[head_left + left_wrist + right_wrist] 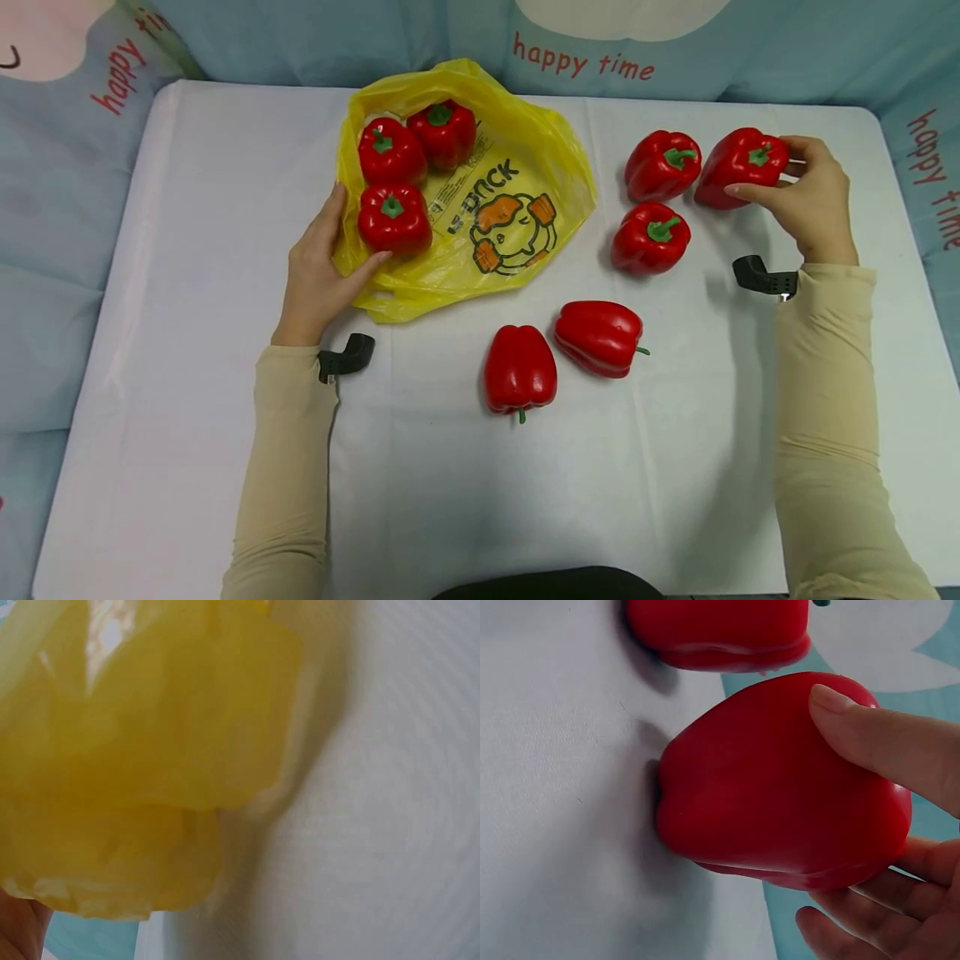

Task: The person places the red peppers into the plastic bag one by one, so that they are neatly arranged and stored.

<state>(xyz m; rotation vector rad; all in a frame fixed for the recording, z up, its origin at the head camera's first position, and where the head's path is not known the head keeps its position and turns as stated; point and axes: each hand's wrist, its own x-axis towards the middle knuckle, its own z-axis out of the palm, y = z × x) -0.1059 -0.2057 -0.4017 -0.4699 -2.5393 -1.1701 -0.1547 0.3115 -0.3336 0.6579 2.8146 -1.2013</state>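
My left hand (315, 262) holds the left rim of a yellow plastic bag (540, 158), the thumb reaching over its near edge. Inside the bag, three red bell peppers (393, 218) stand stem up on its left side. At the right of the table my right hand (817, 196) grips a red bell pepper (738, 171) between thumb and fingers. In the right wrist view that held pepper (780, 787) is near the white tabletop; whether it touches I cannot tell. The left wrist view is mostly filled by the bag (135, 735).
Left of the held pepper, two more peppers stand upright, one behind (663, 167) and one nearer (650, 239). Front of the bag, two lie on their sides, one at left (520, 371) and one at right (600, 339). Blue printed fabric (480, 42) borders the white table (450, 500).
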